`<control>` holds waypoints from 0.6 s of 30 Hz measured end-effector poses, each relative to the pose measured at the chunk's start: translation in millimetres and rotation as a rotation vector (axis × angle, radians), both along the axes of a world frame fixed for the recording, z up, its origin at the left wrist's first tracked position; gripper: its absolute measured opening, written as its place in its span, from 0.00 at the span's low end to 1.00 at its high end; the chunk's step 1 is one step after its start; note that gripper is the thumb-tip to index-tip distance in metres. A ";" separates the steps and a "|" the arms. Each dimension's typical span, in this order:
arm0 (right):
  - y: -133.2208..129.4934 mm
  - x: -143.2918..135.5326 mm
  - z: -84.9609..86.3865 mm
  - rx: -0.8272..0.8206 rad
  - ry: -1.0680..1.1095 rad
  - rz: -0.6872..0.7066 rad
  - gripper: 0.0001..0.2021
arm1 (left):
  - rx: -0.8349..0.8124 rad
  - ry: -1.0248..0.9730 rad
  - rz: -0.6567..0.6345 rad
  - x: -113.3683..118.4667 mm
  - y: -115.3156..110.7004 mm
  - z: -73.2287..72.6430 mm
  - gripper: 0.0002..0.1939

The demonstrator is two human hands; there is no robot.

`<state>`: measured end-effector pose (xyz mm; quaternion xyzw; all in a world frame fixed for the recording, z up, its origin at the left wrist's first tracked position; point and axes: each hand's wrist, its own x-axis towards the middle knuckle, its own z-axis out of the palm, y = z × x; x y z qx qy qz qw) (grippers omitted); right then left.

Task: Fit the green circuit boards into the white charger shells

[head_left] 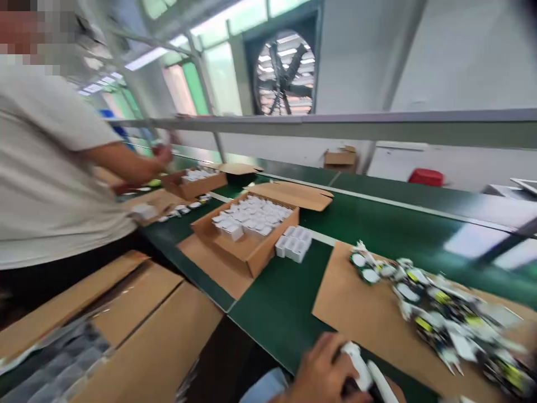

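Note:
At the bottom of the head view, my left hand point(321, 369) is closed around a white plastic piece point(358, 364) with a dark part beside it. Motion blur hides what kind of device it is. On the brown cardboard sheet point(356, 308) lies a loose pile of white plastic parts with cables and yellow bits point(440, 302). My right hand point(524, 338) shows only as a blurred patch at the right edge, by that pile. Its fingers cannot be made out.
An open cardboard box point(247, 257) of small white boxes stands on the green table point(272, 302). Clear plastic trays point(296, 243) sit beside it. At lower left is a large carton point(159, 336) with translucent trays. A co-worker point(54, 157) stands at left near another box point(195, 187).

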<state>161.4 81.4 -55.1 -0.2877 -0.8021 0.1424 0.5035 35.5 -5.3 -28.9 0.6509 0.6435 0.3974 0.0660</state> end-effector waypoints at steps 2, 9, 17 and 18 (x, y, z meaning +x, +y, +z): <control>-25.8 52.9 0.1 -0.029 -0.116 -0.061 0.26 | 0.045 -0.016 0.059 13.8 -9.5 11.0 0.06; -62.8 95.4 17.5 -0.126 -0.071 -0.035 0.22 | 0.153 -0.057 -0.267 2.1 28.3 34.2 0.04; -64.9 121.9 31.6 0.013 -0.019 -0.134 0.25 | -0.071 -0.073 -0.537 46.2 76.3 39.3 0.09; -58.4 137.3 32.8 0.049 -0.014 -0.231 0.25 | -0.081 -0.083 -0.548 48.7 79.0 38.3 0.09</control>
